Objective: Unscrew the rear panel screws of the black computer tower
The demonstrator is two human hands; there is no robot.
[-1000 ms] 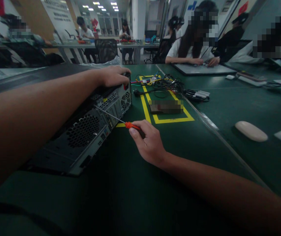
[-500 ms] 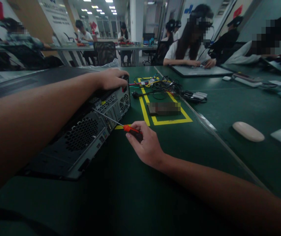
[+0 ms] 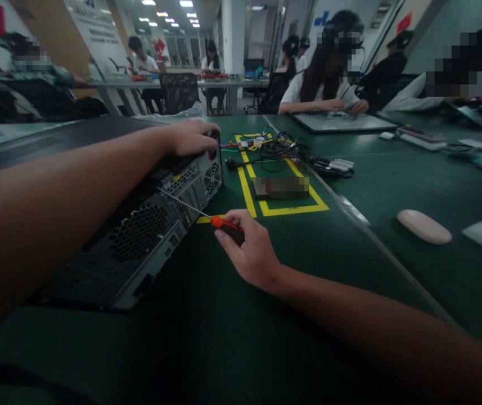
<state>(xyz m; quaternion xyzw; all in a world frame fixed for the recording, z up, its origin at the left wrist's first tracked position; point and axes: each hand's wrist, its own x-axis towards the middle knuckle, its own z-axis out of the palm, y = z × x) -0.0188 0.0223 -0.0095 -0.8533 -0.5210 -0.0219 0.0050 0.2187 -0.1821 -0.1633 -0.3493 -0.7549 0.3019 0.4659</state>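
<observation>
Slanting lengthwise, the screwdriver [image 3: 219,222] points up-left at the computer case [image 3: 139,232].

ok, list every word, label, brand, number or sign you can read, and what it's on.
Nothing is legible.
Wall banner: lines of print, too blurred.
Yellow sticker on the computer case: too small.
Yellow tape: small dark mark, unreadable.
Dark flat item: pixelated.
</observation>
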